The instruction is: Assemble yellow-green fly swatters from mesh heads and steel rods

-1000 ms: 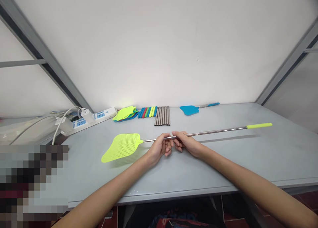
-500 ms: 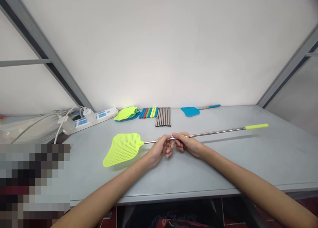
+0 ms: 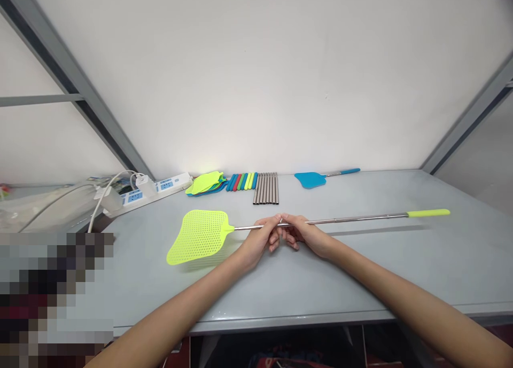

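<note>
A yellow-green fly swatter (image 3: 199, 237) with a perforated head and an extended telescopic metal rod lies across both my hands, held a little above the table. My left hand (image 3: 260, 239) pinches the rod on the head side. Right beside it, my right hand (image 3: 301, 233) pinches the same rod, thumbs almost touching. The yellow grip (image 3: 428, 213) sits at the rod's far right end, and the head points left. Both hands are closed round the rod, and some fingers are hidden beneath.
Along the wall lie stacked swatter heads (image 3: 206, 182), a row of coloured grips (image 3: 241, 181), several metal tubes (image 3: 266, 189) and a blue fly swatter (image 3: 310, 179). A white power strip (image 3: 172, 184) with plugs and cables stands at left. The grey table (image 3: 304, 288) ends at its front edge.
The rod is longer between my right hand and the yellow grip, which has shifted right and slightly down. The head has tipped up a little. Both hands still hold the rod.
</note>
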Tool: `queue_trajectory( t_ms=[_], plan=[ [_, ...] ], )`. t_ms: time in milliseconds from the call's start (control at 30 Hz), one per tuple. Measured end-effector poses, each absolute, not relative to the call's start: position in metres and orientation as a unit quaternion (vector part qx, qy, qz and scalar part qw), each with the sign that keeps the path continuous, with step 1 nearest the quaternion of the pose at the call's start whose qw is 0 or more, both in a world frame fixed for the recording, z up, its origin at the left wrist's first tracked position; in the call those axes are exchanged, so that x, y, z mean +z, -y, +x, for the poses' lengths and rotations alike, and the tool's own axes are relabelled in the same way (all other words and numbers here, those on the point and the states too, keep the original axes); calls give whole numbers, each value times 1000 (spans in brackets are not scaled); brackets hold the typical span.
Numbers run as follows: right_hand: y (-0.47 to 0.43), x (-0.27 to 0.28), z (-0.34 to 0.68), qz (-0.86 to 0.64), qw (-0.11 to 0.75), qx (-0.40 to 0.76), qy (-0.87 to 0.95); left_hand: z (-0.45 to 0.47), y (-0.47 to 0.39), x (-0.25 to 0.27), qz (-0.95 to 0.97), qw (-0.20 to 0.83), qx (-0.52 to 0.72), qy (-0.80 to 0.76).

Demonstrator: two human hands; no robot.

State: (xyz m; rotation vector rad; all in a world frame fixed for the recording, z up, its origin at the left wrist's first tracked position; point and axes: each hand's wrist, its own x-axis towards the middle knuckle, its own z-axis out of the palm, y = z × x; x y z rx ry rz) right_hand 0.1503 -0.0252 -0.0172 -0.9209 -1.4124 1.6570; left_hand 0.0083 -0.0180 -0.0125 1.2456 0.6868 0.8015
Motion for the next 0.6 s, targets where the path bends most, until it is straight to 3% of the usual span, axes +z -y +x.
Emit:
queue_trajectory(
  t_ms=[600],
  plan=[
    [27, -13, 153, -364, 359, 688, 516, 8, 25, -4, 676, 465, 425, -382]
  ],
)
